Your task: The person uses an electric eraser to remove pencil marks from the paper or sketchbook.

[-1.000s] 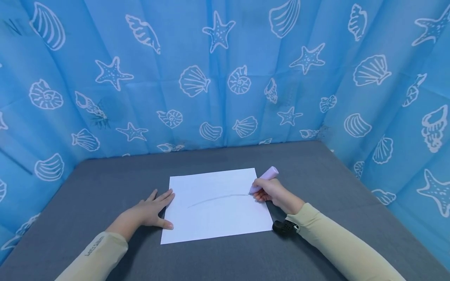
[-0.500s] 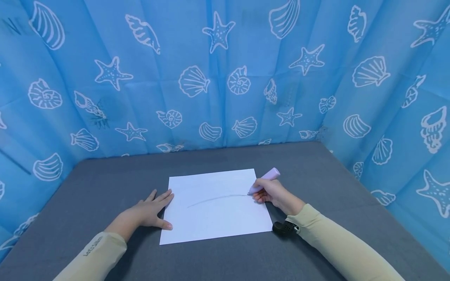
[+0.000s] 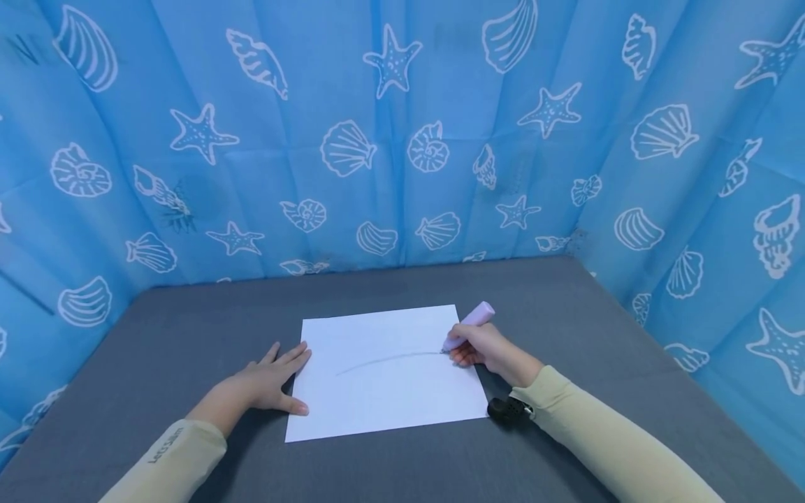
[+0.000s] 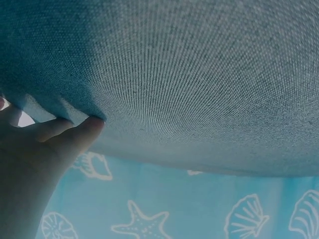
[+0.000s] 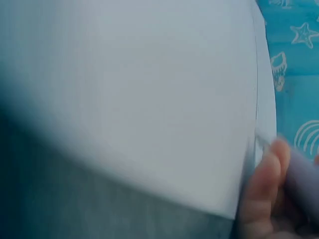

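Observation:
A white sheet of paper (image 3: 377,398) lies on the grey cloth-covered table. My left hand (image 3: 267,384) rests with fingers spread at the sheet's left edge, fingertips and thumb on the paper. In the left wrist view, the fingers (image 4: 75,137) of that hand lie stretched out over the grey cloth. My right hand (image 3: 484,346) pinches a thick lilac marker (image 3: 476,316) near its tip, over the sheet's right side. The tip meets the right end of a thin grey curved line (image 3: 383,360) on the paper. In the right wrist view the marker (image 5: 303,179) is blurred.
A blue curtain (image 3: 402,188) with white shells and starfish hangs behind the table (image 3: 352,468) and along both sides. A black device (image 3: 506,410) sits at my right wrist, close to the sheet's lower right corner.
The marker's tip has shifted a few pixels left at the line's right end, and the marker's tilt has changed slightly. The left hand stays put on the paper.

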